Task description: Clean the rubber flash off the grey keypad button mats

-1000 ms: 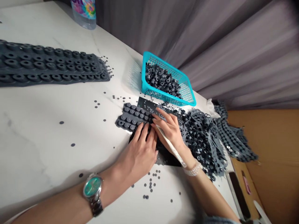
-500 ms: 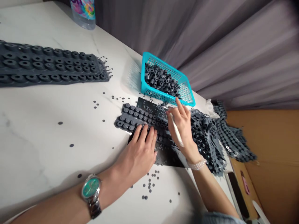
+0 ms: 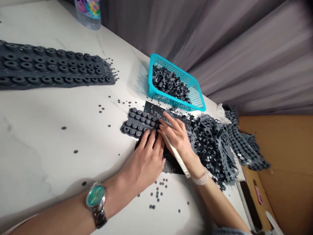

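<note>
My left hand (image 3: 144,168) lies with outstretched fingers on a dark grey rubber sheet (image 3: 139,122) studded with rows of round knobs, pressing its near edge. Just right of those fingertips, my right hand (image 3: 178,137) is closed around a slim white pen-like tool (image 3: 178,157). The tool slants down toward the wrist; its working tip is hidden by the hand. Beneath the sheet is a black mat (image 3: 151,107) sprinkled with small dark discs. The sheet's right part is covered by my right hand.
Behind the mat stands a turquoise basket (image 3: 153,93) holding many dark rubber pieces. A heap of rubber scraps (image 3: 215,143) lies to the right. Larger knobbed strips (image 3: 56,68) rest at the left, near a bottle (image 3: 89,14). Loose discs dot the white table (image 3: 44,163).
My right hand, with the white tool, has moved left and slightly down, from beside the basket to close against my left fingertips. My left hand stays in place on the sheet.
</note>
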Demonstrator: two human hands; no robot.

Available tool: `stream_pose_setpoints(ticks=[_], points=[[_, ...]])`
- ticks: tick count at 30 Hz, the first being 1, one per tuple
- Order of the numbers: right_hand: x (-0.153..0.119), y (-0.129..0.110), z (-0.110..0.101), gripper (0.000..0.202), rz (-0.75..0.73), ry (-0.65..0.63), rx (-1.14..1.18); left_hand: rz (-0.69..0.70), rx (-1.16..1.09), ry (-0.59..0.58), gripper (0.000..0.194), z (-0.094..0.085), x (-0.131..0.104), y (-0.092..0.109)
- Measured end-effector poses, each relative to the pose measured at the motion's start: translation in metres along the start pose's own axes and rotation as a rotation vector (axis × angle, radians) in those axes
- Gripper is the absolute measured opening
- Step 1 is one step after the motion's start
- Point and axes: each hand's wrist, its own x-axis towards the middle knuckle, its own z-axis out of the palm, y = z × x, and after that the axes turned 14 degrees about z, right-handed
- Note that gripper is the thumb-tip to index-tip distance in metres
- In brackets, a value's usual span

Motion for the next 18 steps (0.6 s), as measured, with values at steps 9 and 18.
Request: stream_pose_setpoints(ticks=[9, 18], points=[[0.018, 0.006, -0.001, 0.027, 0.149, 0.048, -0.115, 0.007, -0.006, -0.044, 0.055, -0.004, 0.001, 0.000], [0.006, 0.001, -0.003, 0.006, 0.210, 0.154, -0.005, -0.003, -0.006, -0.042, 0.058, 0.002, 0.000, 0.002]])
